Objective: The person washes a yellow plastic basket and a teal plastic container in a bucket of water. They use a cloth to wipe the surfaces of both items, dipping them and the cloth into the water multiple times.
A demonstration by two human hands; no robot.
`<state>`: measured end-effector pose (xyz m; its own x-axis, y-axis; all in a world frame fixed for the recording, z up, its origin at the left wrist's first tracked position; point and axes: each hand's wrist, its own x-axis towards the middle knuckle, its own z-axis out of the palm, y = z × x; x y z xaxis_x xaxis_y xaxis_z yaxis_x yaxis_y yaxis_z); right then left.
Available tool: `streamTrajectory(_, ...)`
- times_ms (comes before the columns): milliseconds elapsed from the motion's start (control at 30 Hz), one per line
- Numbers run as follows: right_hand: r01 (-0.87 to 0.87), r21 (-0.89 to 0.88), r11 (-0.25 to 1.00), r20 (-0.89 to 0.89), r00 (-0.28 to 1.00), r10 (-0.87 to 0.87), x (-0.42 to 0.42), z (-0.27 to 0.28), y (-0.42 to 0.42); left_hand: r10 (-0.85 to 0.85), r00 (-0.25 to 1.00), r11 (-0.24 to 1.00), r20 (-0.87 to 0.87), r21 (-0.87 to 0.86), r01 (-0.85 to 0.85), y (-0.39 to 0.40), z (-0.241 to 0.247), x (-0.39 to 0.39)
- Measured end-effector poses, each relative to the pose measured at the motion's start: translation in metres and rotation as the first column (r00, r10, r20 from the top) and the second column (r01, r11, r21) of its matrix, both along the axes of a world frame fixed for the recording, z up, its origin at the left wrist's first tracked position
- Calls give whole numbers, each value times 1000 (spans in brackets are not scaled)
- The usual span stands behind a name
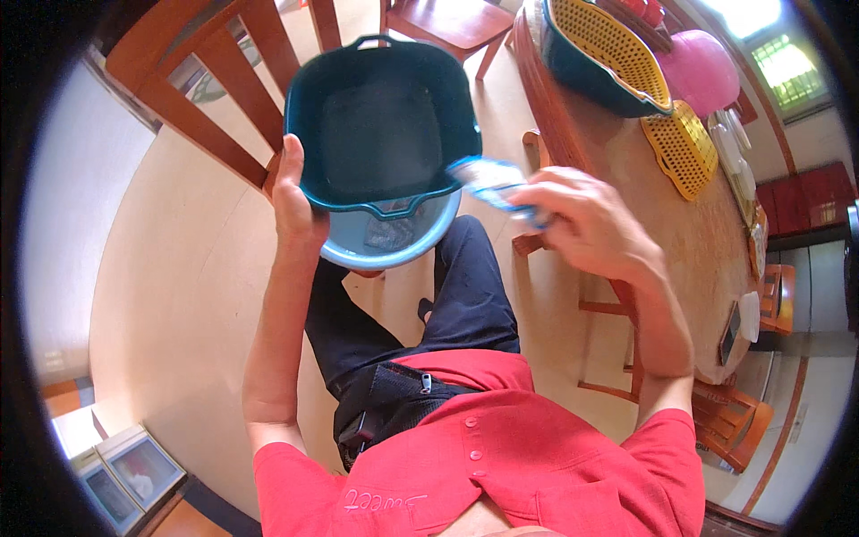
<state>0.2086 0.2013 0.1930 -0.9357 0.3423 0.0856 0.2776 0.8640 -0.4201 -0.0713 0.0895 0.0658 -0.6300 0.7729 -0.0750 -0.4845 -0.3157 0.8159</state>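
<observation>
My left hand (pixel 298 201) grips the left edge of a dark green plastic basin (pixel 382 127) with looped handles, tilted so that its inside faces me. Below and partly behind it is a light blue round basin (pixel 392 252) with a dark, crumpled thing (pixel 392 231) inside, which I cannot make out. In my right hand (pixel 580 218) is a white and blue cloth (pixel 493 181), blurred, with its far end at the green basin's lower right edge.
A wooden chair (pixel 228 74) stands behind the basins on the left. On the table (pixel 637 221) at the right are a yellow basket in a green basin (pixel 611 50), a yellow perforated basket (pixel 684 148), a pink plastic item (pixel 701 70) and a phone (pixel 729 332).
</observation>
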Motion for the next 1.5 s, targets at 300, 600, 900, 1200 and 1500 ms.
streamTrajectory(300, 475, 587, 656, 278, 643, -714, 146, 17, 51, -50, 998, 989, -30, 137, 54, 60, 92, 46)
streamTrajectory(600, 364, 722, 588, -467, 884, 25, 71, 35, 37, -201, 967, 964, -155, 145, 224, 99, 143, 125)
streamTrajectory(900, 535, 753, 384, -508, 843, -177, 89, 41, 130, -293, 819, 944, -493, -14, 329, 97, 97, 135)
streamTrajectory(1200, 511, 631, 583, -473, 850, -232, 89, 6, 199, -364, 679, 854, -637, -519, -30, 20, -111, 69)
streamTrajectory(1500, 436, 389, 812, -308, 892, -331, 93, -1, 206, -620, 230, 707, -750, -662, -249, -25, -140, 72)
